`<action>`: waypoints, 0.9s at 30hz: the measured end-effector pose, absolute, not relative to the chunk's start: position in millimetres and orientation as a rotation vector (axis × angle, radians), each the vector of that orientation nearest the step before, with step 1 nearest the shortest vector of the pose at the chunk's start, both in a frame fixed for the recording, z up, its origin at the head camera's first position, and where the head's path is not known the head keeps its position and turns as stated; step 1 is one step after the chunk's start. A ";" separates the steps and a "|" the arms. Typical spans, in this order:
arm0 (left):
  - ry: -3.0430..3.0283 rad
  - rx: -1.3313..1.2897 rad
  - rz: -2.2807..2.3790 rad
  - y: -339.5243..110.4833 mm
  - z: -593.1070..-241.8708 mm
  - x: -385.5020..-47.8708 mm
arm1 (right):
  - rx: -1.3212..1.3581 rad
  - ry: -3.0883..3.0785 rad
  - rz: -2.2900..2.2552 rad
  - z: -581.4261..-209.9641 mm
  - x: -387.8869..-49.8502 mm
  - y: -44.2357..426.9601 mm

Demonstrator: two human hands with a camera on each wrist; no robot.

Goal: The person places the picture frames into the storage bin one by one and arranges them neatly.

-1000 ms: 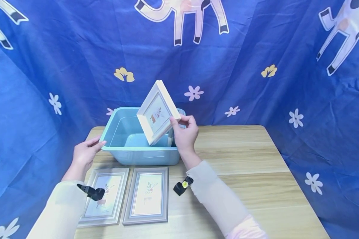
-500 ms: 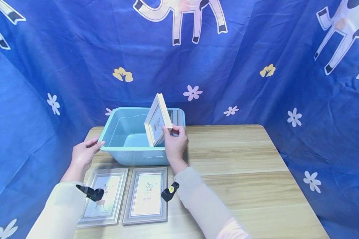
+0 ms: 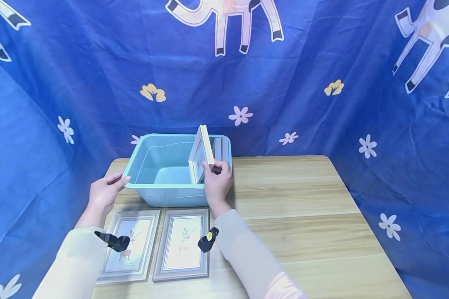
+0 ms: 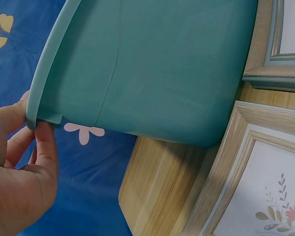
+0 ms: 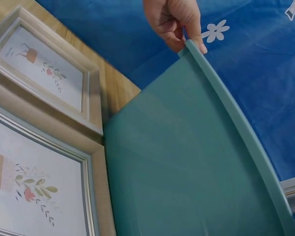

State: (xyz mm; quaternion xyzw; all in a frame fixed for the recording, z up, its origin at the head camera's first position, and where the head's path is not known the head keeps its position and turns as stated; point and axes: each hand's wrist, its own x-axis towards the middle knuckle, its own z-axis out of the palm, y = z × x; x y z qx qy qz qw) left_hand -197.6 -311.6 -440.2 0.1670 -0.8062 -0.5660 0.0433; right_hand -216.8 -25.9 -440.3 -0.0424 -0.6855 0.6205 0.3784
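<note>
My right hand (image 3: 218, 182) pinches the lower right edge of a cream picture frame (image 3: 203, 153), which stands steeply tilted in the right part of a blue basin (image 3: 172, 192). Several grey frames (image 3: 218, 148) stand upright against the basin's right end. My left hand (image 3: 104, 194) grips the basin's front left rim; in the left wrist view the left hand (image 4: 27, 167) has thumb and fingers on either side of the rim (image 4: 38, 83). The right wrist view shows the left hand (image 5: 176, 22) at the rim's corner, but not my right hand.
Two framed pictures lie flat before the basin, the left one (image 3: 149, 249) partly under my left wrist camera, the other (image 3: 205, 253) beside it. The wooden table (image 3: 292, 207) extends right. Blue patterned cloth (image 3: 277, 83) hangs behind and at both sides.
My right hand has moved left and down with the cream frame, which has sunk lower into the basin and turned more edge-on. The left hand keeps its hold on the rim.
</note>
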 end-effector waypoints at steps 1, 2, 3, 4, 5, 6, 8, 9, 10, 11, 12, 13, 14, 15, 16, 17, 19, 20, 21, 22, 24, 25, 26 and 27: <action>-2.472 0.514 -1.728 -311.9 -440.5 -197.9 | -0.109 -1.757 1.577 -441.2 -216.9 -26.3; -2.474 0.518 -1.730 -312.2 -441.0 -198.1 | -0.108 -1.763 1.567 -442.1 -217.0 -26.8; -2.481 0.522 -1.728 -312.7 -441.5 -198.4 | -0.105 -1.770 1.561 -442.8 -217.1 -27.4; -2.486 0.525 -1.726 -313.2 -442.0 -198.5 | -0.098 -1.773 1.558 -443.5 -217.3 -27.9; -2.489 0.527 -1.727 -313.5 -442.4 -198.7 | -0.092 -1.776 1.556 -444.1 -217.0 -28.4; -2.491 0.527 -1.728 -313.7 -442.7 -198.8 | -0.083 -1.777 1.553 -444.8 -217.0 -28.8; -2.491 0.528 -1.730 -314.0 -443.0 -199.0 | -0.068 -1.781 1.546 -445.9 -216.2 -29.3; -2.490 0.527 -1.729 -314.0 -442.9 -199.1 | -0.063 -1.784 1.539 -446.3 -215.6 -29.4; -2.489 0.524 -1.729 -313.9 -442.8 -199.1 | -0.059 -1.788 1.530 -446.6 -214.9 -29.4; -2.484 0.523 -1.734 -313.7 -442.6 -199.2 | -0.056 -1.792 1.518 -446.7 -213.9 -29.4; -2.481 0.523 -1.734 -313.5 -442.5 -199.3 | -0.054 -1.801 1.510 -447.1 -213.0 -29.4; -2.476 0.524 -1.737 -313.4 -442.3 -199.2 | -0.053 -1.810 1.500 -447.3 -211.9 -29.4; -2.472 0.521 -1.739 -313.2 -442.3 -199.2 | -0.052 -1.816 1.491 -447.5 -210.8 -29.3; -2.468 0.520 -1.740 -313.1 -442.3 -199.2 | -0.053 -1.826 1.482 -447.8 -209.7 -29.3; -2.466 0.517 -1.740 -313.0 -442.4 -199.3 | -0.054 -1.835 1.472 -448.4 -208.9 -29.3; -2.463 0.515 -1.741 -312.9 -442.5 -199.3 | -0.057 -1.846 1.461 -449.0 -208.2 -29.4; -2.464 0.510 -1.737 -312.7 -442.7 -199.3 | -0.065 -1.872 1.432 -450.0 -207.6 -29.3; -2.469 0.508 -1.732 -312.7 -442.8 -199.3 | -0.067 -1.885 1.417 -450.3 -207.4 -29.2; -2.474 0.508 -1.727 -312.7 -442.8 -199.3 | -0.073 -1.903 1.396 -450.7 -207.5 -29.0; -2.478 0.508 -1.725 -312.6 -442.7 -199.2 | -0.082 -1.922 1.374 -450.8 -207.5 -28.7; -2.482 0.514 -1.721 -312.4 -442.5 -199.0 | -0.101 -1.961 1.330 -450.3 -207.2 -27.7; -2.484 0.519 -1.719 -312.3 -442.4 -198.9 | -0.113 -1.985 1.308 -450.1 -207.0 -27.1; -2.486 0.522 -1.715 -312.1 -442.2 -198.7 | -0.125 -2.009 1.286 -449.8 -206.8 -26.5; -2.486 0.526 -1.713 -311.9 -442.0 -198.5 | -0.142 -2.034 1.260 -449.6 -206.7 -25.8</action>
